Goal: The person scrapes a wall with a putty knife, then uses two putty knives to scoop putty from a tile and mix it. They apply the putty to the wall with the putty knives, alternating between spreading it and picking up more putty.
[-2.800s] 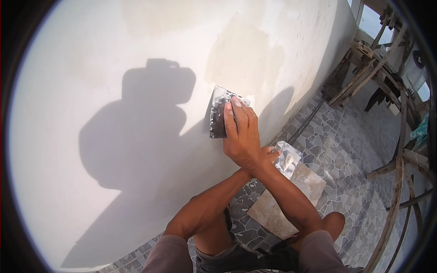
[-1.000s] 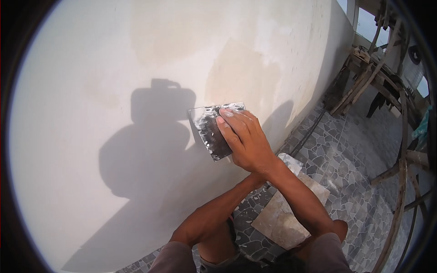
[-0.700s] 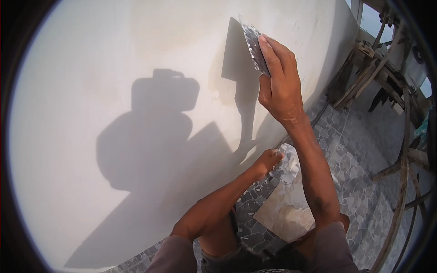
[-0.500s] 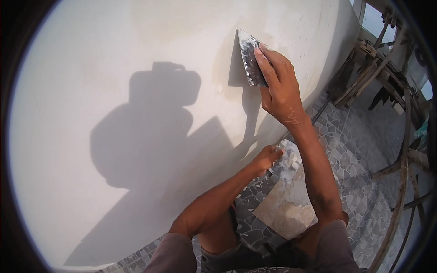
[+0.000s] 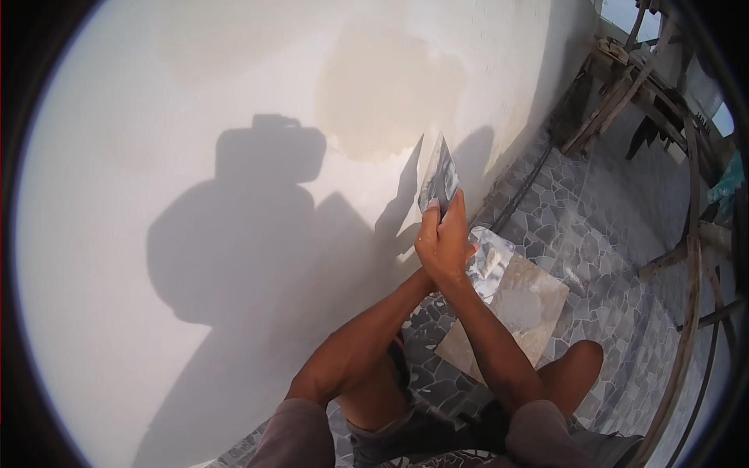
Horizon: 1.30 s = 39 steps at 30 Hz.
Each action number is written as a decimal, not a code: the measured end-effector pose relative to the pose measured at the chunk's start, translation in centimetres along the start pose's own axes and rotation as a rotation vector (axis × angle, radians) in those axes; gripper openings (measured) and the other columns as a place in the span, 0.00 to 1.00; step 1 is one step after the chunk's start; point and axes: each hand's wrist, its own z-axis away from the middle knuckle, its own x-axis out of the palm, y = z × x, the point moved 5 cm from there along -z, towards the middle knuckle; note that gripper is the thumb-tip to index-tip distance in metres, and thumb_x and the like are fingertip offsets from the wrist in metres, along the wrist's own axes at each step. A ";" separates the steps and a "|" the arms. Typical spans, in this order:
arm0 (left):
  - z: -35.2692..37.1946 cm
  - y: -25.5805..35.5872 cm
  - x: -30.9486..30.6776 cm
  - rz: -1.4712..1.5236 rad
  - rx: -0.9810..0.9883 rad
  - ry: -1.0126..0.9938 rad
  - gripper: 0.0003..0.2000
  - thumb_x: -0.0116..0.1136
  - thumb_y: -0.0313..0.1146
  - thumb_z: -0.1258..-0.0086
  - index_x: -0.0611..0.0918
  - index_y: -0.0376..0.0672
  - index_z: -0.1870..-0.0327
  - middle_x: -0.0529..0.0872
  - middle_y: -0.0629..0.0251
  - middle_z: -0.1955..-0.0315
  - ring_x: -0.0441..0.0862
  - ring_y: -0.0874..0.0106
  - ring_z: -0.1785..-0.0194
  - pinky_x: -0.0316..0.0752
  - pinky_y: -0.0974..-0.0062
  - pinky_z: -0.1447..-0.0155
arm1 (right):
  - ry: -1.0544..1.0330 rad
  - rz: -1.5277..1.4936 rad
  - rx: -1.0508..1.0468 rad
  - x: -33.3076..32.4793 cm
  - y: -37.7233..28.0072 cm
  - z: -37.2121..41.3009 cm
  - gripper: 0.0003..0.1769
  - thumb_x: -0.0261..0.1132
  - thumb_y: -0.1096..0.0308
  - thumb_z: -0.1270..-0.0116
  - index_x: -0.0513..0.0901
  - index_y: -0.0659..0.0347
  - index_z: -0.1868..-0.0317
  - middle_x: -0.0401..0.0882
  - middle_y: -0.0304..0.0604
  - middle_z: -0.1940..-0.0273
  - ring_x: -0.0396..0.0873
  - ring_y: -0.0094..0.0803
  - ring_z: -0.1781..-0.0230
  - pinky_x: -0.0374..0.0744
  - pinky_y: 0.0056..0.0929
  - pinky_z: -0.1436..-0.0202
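My right hand (image 5: pixel 445 243) grips a putty knife (image 5: pixel 440 173), its thin, white-smeared metal blade pointing up, close to the wall but apart from it. Behind that wrist, my left hand (image 5: pixel 472 250) is mostly hidden; its fingers are closed on a second putty blade (image 5: pixel 485 246), a wide shiny sheet carrying white putty. The pale wall (image 5: pixel 234 70) has a damp beige patch (image 5: pixel 386 93) above the knife. Below the hands, a square beige tile (image 5: pixel 546 290) with a dried-looking smear of putty lies on the floor.
The floor (image 5: pixel 616 288) is grey stone-patterned tile, with white crumbs near the wall. Rough wooden trestles (image 5: pixel 624 105) and curved poles (image 5: pixel 690 304) stand at the right. A green-blue bag (image 5: pixel 727 181) hangs there. My bent knee (image 5: pixel 577 363) is beside the tile.
My right hand has come down and away from the wall with its putty knife, to just in front of my left hand. The beige patch now shows uncovered.
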 end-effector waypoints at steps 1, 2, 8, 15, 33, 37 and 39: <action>0.1 0.1 0.2 0.009 -0.004 0.004 0.28 0.61 0.52 0.28 0.79 0.27 0.49 0.70 0.77 0.74 0.65 0.84 0.72 0.60 0.78 0.71 | -0.014 0.015 0.123 0.0 0.6 -0.7 0.20 0.51 0.76 0.32 0.69 0.77 0.41 0.75 0.64 0.54 0.77 0.51 0.58 0.76 0.41 0.51; 0.2 0.2 0.3 0.057 -0.003 0.009 0.29 0.61 0.52 0.28 0.78 0.27 0.48 0.70 0.77 0.74 0.65 0.84 0.72 0.60 0.78 0.71 | -0.029 0.029 0.244 0.0 1.4 -1.3 0.19 0.50 0.74 0.29 0.69 0.77 0.43 0.75 0.64 0.57 0.77 0.50 0.61 0.76 0.40 0.54; 0.6 1.3 0.1 0.119 -0.055 -0.035 0.35 0.62 0.53 0.29 0.74 0.22 0.41 0.72 0.74 0.74 0.66 0.82 0.71 0.61 0.77 0.70 | -0.034 0.030 0.029 2.5 0.3 -2.6 0.27 0.53 0.77 0.35 0.65 0.83 0.36 0.69 0.64 0.49 0.69 0.55 0.48 0.72 0.47 0.45; -0.2 0.3 0.9 0.253 -0.140 -0.122 0.37 0.60 0.48 0.27 0.66 0.19 0.34 0.74 0.70 0.70 0.69 0.81 0.67 0.66 0.78 0.63 | -0.003 0.287 -0.446 5.2 -4.4 0.2 0.38 0.61 0.82 0.50 0.65 0.81 0.34 0.67 0.65 0.41 0.67 0.59 0.41 0.72 0.49 0.38; 2.7 3.3 -2.4 0.813 -0.166 0.017 0.18 0.51 0.37 0.22 0.75 0.37 0.37 0.82 0.62 0.45 0.82 0.70 0.47 0.79 0.70 0.46 | -0.092 -0.853 0.464 -8.0 0.4 0.9 0.16 0.58 0.75 0.28 0.76 0.71 0.42 0.80 0.42 0.50 0.76 0.24 0.52 0.73 0.26 0.43; 3.2 3.9 -4.1 0.745 -0.196 -0.037 0.12 0.51 0.34 0.22 0.78 0.33 0.50 0.85 0.61 0.60 0.86 0.73 0.63 0.84 0.74 0.59 | -0.099 -0.378 0.288 -12.9 -0.3 0.4 0.16 0.57 0.74 0.26 0.77 0.69 0.41 0.81 0.42 0.52 0.77 0.23 0.56 0.74 0.24 0.46; 3.9 4.5 -4.5 0.797 -0.224 -0.019 0.12 0.53 0.36 0.23 0.78 0.34 0.53 0.85 0.64 0.63 0.85 0.75 0.66 0.84 0.73 0.63 | -0.176 -0.025 0.169 -14.4 -1.1 0.7 0.16 0.55 0.74 0.26 0.77 0.68 0.41 0.83 0.44 0.53 0.77 0.23 0.58 0.74 0.23 0.48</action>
